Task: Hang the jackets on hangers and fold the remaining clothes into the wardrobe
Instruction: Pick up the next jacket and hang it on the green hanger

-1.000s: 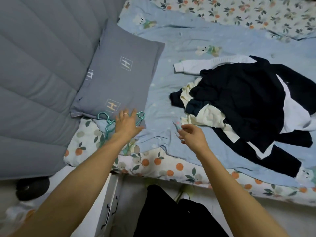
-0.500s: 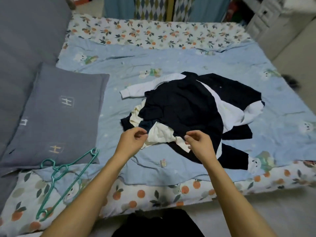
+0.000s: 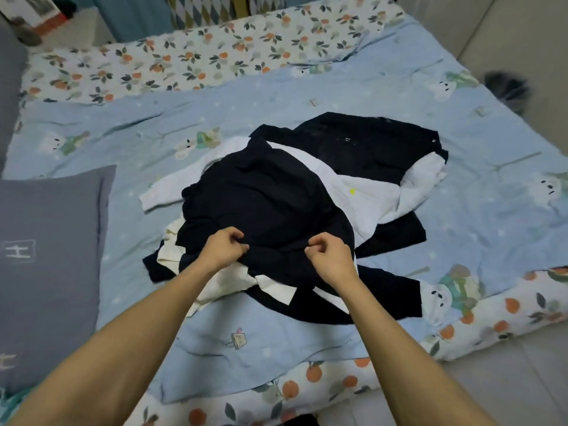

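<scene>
A pile of dark navy and white clothes lies in the middle of the bed. On top is a navy garment (image 3: 264, 198); a white garment (image 3: 365, 198) and another dark one (image 3: 372, 146) lie behind it. My left hand (image 3: 222, 249) and my right hand (image 3: 330, 255) sit side by side on the near part of the navy garment, fingers curled and pinching its fabric. Cream and white cloth (image 3: 233, 281) shows under the near edge. No hanger is in view.
The bed has a light blue quilt (image 3: 479, 167) over a floral sheet (image 3: 190, 56). A grey pillow (image 3: 46, 256) lies at the left. The bed's near edge runs along the bottom, with pale floor (image 3: 522, 379) at the right. A dark blurred object (image 3: 507, 87) sits beyond the bed's right side.
My left hand let go of the teal hangers by the pillow. Both hands moved onto the pile and closed on the navy garment. The view swung right, and the hangers left the frame.
</scene>
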### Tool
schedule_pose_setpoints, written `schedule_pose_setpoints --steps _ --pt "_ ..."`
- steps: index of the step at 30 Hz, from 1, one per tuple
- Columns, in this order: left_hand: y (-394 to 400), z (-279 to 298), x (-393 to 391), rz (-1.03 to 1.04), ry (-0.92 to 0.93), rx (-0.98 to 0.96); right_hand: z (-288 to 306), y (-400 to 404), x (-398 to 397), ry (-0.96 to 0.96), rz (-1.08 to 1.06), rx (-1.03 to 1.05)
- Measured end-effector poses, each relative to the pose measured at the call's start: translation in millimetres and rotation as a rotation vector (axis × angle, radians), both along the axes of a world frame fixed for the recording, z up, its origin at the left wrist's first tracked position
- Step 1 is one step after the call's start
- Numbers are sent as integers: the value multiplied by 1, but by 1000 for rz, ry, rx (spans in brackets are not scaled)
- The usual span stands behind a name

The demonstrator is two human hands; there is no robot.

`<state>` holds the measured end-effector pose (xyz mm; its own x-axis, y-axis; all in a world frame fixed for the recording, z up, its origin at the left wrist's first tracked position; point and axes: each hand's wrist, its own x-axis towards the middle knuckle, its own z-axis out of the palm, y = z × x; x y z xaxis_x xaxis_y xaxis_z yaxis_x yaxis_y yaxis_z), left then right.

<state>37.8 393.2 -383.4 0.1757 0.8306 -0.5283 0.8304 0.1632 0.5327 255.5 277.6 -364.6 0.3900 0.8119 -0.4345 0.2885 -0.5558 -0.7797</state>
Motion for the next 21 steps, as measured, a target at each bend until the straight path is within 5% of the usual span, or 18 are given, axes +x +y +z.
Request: schedule_pose_setpoints --steps 7,11,15,18,21 --pt "72 -39 56 -163 187 285 -54 36 35 -80 107 1" --pt "111 -32 110 -448 348 543 -66 68 51 -113 106 64" --pt "143 -48 143 -689 639 480 -70 94 66 -185 119 177" --pt "143 -74 142 -667 542 415 -82 105 76 -253 147 198" --pt "113 -85 115 -544 249 332 -94 107 77 -317 212 172"
